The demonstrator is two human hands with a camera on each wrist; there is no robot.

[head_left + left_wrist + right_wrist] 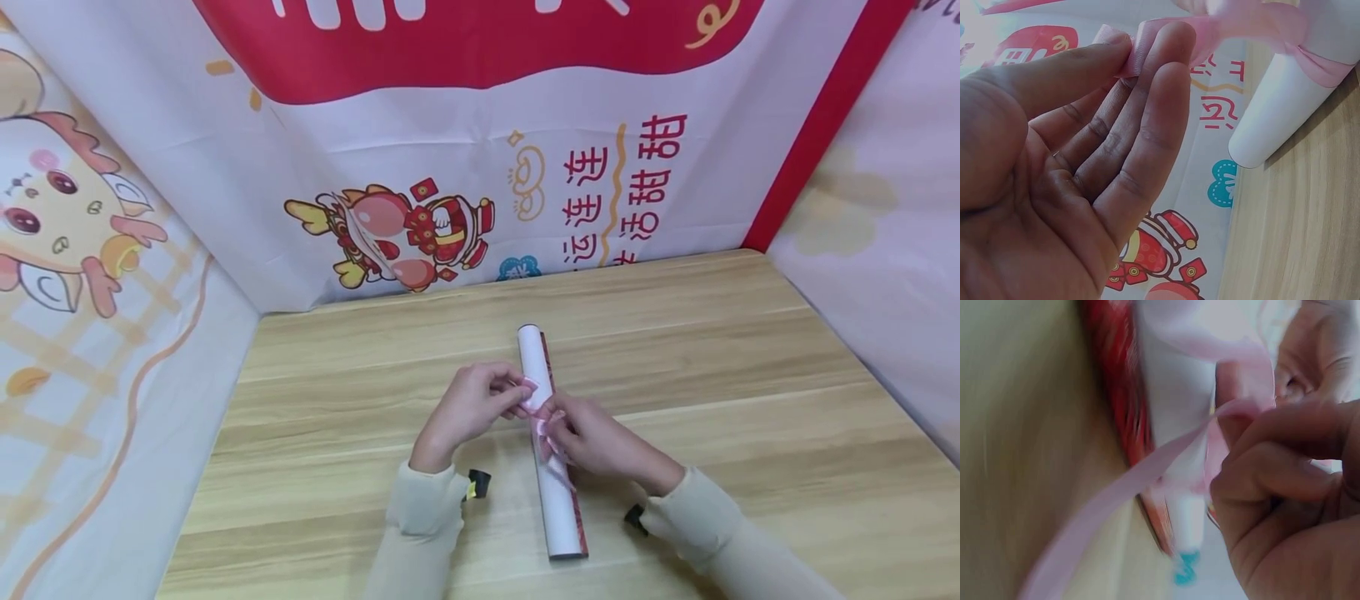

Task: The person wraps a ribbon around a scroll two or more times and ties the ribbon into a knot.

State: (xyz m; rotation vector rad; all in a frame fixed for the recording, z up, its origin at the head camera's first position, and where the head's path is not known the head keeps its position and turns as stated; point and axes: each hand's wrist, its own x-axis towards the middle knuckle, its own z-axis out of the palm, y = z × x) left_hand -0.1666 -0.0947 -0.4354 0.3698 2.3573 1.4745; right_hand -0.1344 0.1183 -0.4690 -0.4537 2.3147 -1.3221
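A long white roll (558,508) with a red printed edge lies lengthwise on the table. Around its middle passes a pink ribbon (1325,67), and a loose tail of that ribbon (1094,515) trails off in the right wrist view. My left hand (474,407) pinches a folded end of the ribbon between thumb and fingertips, just left of the roll. Over the roll, my right hand (592,435) holds the ribbon with curled fingers close to the left fingertips. The right wrist view is blurred, and the fingers hide the spot where the strands cross.
The wood-grain table (322,450) extends on both sides of the roll. Behind it hangs a printed cloth (450,117) with red lettering and cartoon figures. More printed cloth (172,208) borders the left side, and a pale cloth (885,275) the right.
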